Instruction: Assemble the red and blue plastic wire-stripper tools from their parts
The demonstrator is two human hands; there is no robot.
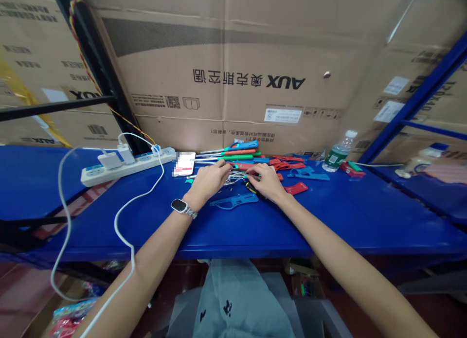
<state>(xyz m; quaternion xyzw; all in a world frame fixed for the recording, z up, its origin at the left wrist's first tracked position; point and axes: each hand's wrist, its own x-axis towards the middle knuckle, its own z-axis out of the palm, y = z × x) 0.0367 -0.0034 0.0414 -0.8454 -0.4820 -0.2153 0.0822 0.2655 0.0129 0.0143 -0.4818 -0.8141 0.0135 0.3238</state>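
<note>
My left hand (211, 180), with a watch on the wrist, has its fingers bent together at the pile's left side. Facing it, my right hand (267, 181) is closed in a pinch. Whatever is in the fingers of either hand is too small to make out. Between them lie thin white wires (239, 175), with a red lighter body (242, 167) just behind. A yellow-and-black screwdriver (251, 187) lies under my right fingers. Nearer me is a blue lighter shell half (235, 200). Behind my hands are several long-necked lighters, including a blue one (242, 146) and a green one (239, 157).
Red shell parts (288, 164) and blue ones (310, 173) lie right of the hands. A water bottle (339, 152) and a red box (352, 169) stand farther right. At left are a phone (185, 163), a power strip (131, 167) and a looping white cable (122, 206). Cardboard boxes (226, 46) rise behind.
</note>
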